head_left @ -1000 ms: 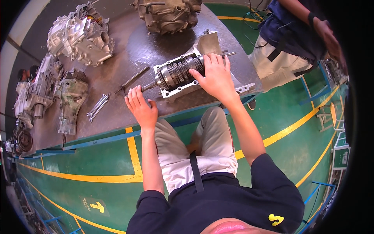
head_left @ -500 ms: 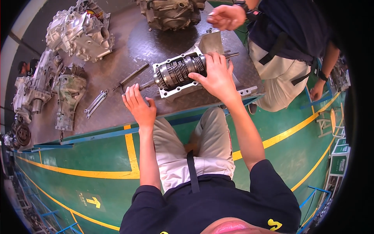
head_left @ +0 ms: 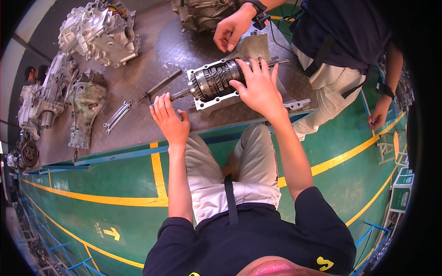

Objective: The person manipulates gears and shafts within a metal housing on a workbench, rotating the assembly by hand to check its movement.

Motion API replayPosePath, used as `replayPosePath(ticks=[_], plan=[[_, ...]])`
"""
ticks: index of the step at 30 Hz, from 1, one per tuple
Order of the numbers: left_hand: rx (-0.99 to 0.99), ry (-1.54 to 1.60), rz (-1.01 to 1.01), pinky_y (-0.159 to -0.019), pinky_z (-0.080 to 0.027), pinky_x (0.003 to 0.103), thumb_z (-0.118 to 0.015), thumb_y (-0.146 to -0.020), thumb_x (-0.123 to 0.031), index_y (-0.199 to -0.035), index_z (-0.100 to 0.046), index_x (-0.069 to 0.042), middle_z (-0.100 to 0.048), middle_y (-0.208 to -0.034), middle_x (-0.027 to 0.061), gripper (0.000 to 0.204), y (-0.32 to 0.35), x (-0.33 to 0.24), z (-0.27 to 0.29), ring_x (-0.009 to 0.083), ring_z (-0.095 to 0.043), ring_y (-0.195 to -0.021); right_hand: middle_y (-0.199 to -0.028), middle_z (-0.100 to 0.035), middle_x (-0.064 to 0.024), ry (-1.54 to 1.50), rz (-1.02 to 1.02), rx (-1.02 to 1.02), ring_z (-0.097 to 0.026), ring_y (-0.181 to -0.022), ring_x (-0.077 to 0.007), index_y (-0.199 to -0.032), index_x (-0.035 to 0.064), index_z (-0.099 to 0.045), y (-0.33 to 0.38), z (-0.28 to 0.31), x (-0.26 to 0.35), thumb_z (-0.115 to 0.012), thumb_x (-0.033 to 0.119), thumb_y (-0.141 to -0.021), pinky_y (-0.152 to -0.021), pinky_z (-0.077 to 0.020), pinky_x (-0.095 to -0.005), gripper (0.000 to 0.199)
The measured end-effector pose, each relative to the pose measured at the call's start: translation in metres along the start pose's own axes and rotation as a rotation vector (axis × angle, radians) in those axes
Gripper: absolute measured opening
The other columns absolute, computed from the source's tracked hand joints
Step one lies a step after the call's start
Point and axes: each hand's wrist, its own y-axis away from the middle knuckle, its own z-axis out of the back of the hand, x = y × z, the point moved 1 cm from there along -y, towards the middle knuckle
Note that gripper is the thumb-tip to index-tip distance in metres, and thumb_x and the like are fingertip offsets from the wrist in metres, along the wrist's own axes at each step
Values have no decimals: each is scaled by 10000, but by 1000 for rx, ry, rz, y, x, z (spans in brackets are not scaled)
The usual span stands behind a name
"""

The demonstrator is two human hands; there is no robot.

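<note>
A gear shaft assembly (head_left: 212, 83) with several steel gears lies in an open pale metal gearbox housing (head_left: 216, 102). My left hand (head_left: 171, 123) is at the thin left end of the shaft (head_left: 180, 94), its fingers close together over the tip and its thumb apart. My right hand (head_left: 261, 92) spans the right part of the gears, thumb on the near side and fingers reaching over to the far side. Its palm hides what lies beneath. Thin rods (head_left: 278, 61) stick out past the right fingers.
A co-worker's hand (head_left: 232, 30) hangs over the housing's far side. Several wrenches (head_left: 117, 117) and a metal bar (head_left: 163, 83) lie on the steel table (head_left: 138, 133). Gearbox castings stand left (head_left: 86, 103) and far left (head_left: 99, 34); a darker gearbox (head_left: 202, 14) sits at the back.
The co-worker's hand has moved left and nearer, over the housing's far side. My hands keep their places on the gear shaft assembly; the whole view has shifted slightly.
</note>
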Motion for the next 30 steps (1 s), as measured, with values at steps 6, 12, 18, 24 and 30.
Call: replayPosePath(ticks=[6, 12, 18, 24, 30], plan=[[6, 13, 2, -1210, -223, 552, -599, -761, -48, -1410, -467, -21, -499, -1402, 175, 663, 0, 1, 0, 356, -408, -1390, -1409, -517, -194, 4, 8, 26, -402, -1375, -430, -1432, 116, -487, 1, 1, 1, -615, 440, -948, -1120, -189, -750, 597], [4, 13, 3, -1210, -225, 550, -603, -756, -47, -1410, -466, -20, -498, -1399, 175, 669, 0, 0, 1, 359, -411, -1386, -1461, -486, -196, -17, 4, 42, -386, -1407, -392, -1445, 118, -479, 2, -1, -1, -593, 417, -965, -1124, -165, -754, 577], [2, 10, 3, -1209, -227, 550, -602, -755, -44, -1410, -464, -19, -495, -1400, 172, 670, 1, 0, 1, 361, -412, -1384, -1474, -477, -195, -94, 3, 66, -373, -1419, -375, -1476, 228, -478, 0, 3, -3, -581, 397, -980, -1129, -135, -755, 534], [3, 5, -8, -1214, -214, 552, -604, -761, -55, -1417, -454, -20, -487, -1411, 174, 674, -1, 0, 1, 363, -399, -1396, -1466, -486, -181, -104, 7, 85, -367, -1404, -377, -1482, 302, -480, -1, 1, -4, -629, 489, -932, -1108, -131, -776, 600], [7, -2, -2, -1220, -204, 546, -612, -756, -55, -1424, -447, -22, -483, -1416, 180, 689, 0, -1, 0, 361, -393, -1402, -1448, -502, -172, -88, -8, 40, -375, -1396, -382, -1474, 278, -491, 0, -1, 0, -675, 483, -898, -1123, -113, -768, 638]])
